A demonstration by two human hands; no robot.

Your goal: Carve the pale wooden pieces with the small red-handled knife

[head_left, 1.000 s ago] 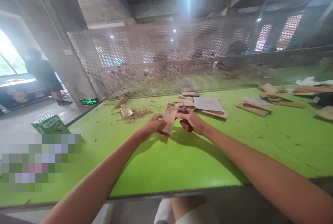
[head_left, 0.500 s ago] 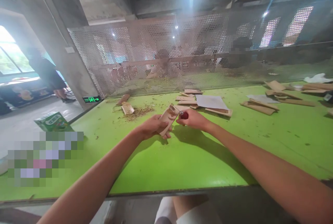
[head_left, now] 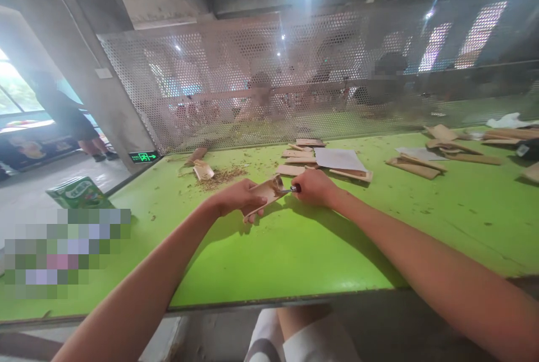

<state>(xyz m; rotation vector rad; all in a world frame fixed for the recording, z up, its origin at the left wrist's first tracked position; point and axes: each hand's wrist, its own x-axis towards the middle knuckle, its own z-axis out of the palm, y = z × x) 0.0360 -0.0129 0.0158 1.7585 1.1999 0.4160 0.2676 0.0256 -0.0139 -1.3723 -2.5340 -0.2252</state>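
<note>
My left hand [head_left: 242, 200] is closed around a pale, curved piece of bamboo or wood [head_left: 266, 196], tilted over the table with its hollow side up. Its far end shows a brown, rough patch. In my right hand [head_left: 316, 187] is a small hand tool [head_left: 296, 188] with a dark reddish handle and a thin metal shaft. The tool's tip meets the brown end of the piece; the exact shape of the tip cannot be made out. Beyond my left hand lie brown shavings [head_left: 223, 177] and another short curved piece [head_left: 204, 170].
Several flat wooden pieces [head_left: 295, 154] and a white paper sheet [head_left: 340, 160] lie ahead. More pieces [head_left: 415, 166] are at right. A green box [head_left: 80, 192] stands at left. A perforated metal screen [head_left: 236, 87] borders the table's [head_left: 269, 272] back, with people behind it.
The held piece has turned flatter, its far end swinging toward my right hand. The tool has rotated, so more of its handle and shaft shows. The camera view has shifted slightly.
</note>
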